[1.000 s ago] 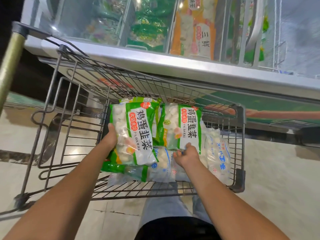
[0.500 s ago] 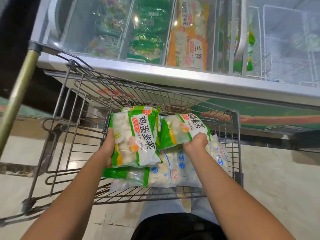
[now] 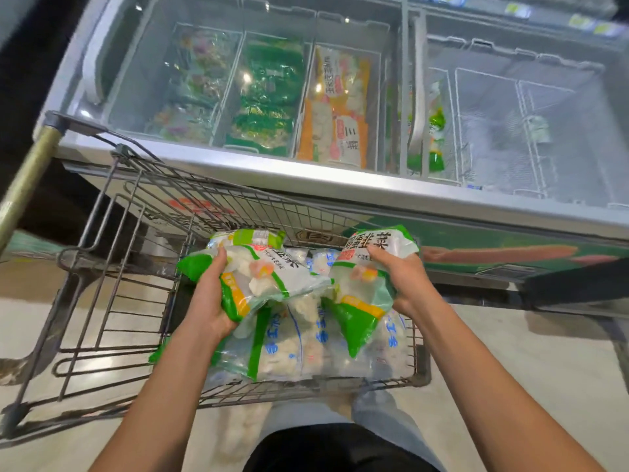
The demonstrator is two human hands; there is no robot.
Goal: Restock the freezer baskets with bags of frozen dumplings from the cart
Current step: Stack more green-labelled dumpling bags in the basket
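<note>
My left hand [image 3: 209,301] grips a green-and-white dumpling bag [image 3: 258,281], lifted above the wire cart [image 3: 129,267]. A second green-and-white bag [image 3: 366,284] is gripped by my right hand [image 3: 406,284], also raised over the cart. Under them lie several more bags [image 3: 299,345], some printed in blue, and one green bag [image 3: 246,237] at the cart's far end. Behind the cart stands the chest freezer [image 3: 306,180] with wire baskets. The right baskets [image 3: 493,131] look frosted and hold almost nothing.
Freezer baskets on the left hold mixed vegetables [image 3: 194,86], green bags [image 3: 267,97] and orange bags [image 3: 337,107] under a sliding glass lid. The cart's yellow handle [image 3: 29,175] is at far left. Tiled floor [image 3: 527,369] lies to the right. My legs are below the cart.
Both hands have lifted their bags up out of the cart and tilted them. The view has swung up toward the freezer.
</note>
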